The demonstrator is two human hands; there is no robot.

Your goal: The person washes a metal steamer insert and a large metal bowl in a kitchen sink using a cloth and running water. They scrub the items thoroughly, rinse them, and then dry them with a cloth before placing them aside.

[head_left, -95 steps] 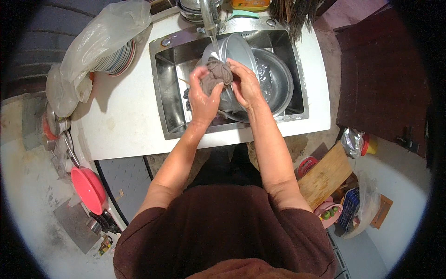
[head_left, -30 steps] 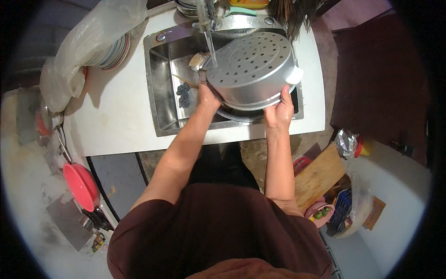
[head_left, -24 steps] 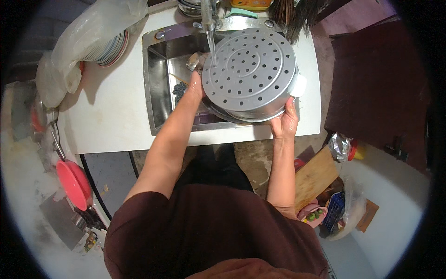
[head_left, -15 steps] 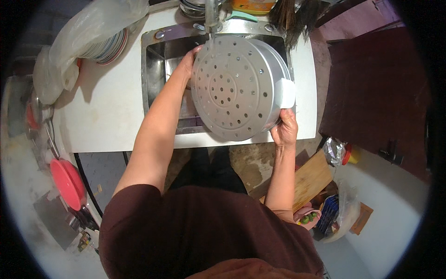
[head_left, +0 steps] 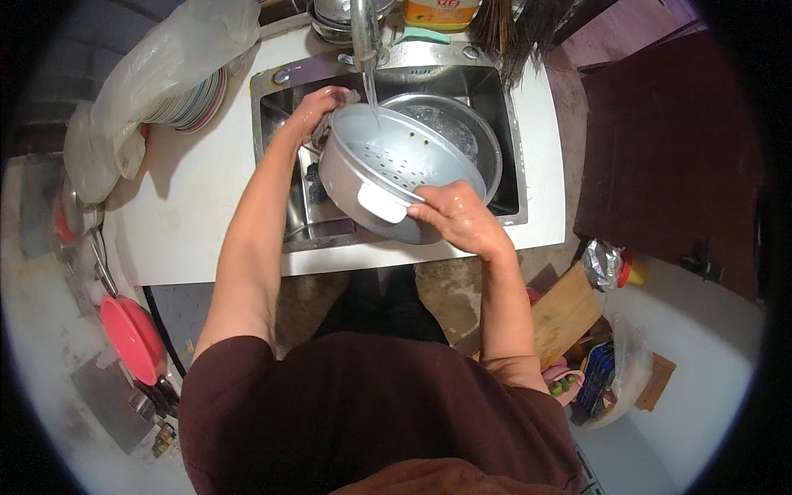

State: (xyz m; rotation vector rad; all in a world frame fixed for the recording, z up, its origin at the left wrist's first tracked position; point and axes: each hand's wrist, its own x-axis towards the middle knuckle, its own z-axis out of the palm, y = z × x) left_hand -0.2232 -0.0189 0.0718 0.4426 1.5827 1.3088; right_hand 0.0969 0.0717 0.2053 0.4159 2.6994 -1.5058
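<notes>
A round aluminium steamer basket [head_left: 346,186] is tilted over the sink, its hollow inside and the holes in its bottom showing. My right hand [head_left: 462,216] grips its near right rim beside the white handle [head_left: 382,203]. At the basket's far left edge, my left hand [head_left: 320,111] is closed around what looks like a crumpled greyish cloth [head_left: 326,128]. Its fingertips are partly hidden. Water runs from the faucet [head_left: 365,37] into the basket. Behind the basket, a metal basin [head_left: 488,136] with water in it sits in the sink.
The steel sink [head_left: 516,177] is set in a white counter [head_left: 190,206]. Stacked plates [head_left: 198,103] under a plastic bag [head_left: 165,62] stand at left. Behind the sink are metal bowls [head_left: 330,31], an orange-labelled bottle [head_left: 440,12] and a brush-like bundle [head_left: 499,29].
The basket has been turned over, from its perforated underside showing to its hollow inside showing. It has moved left and lower, uncovering the basin. My right hand has shifted onto the rim.
</notes>
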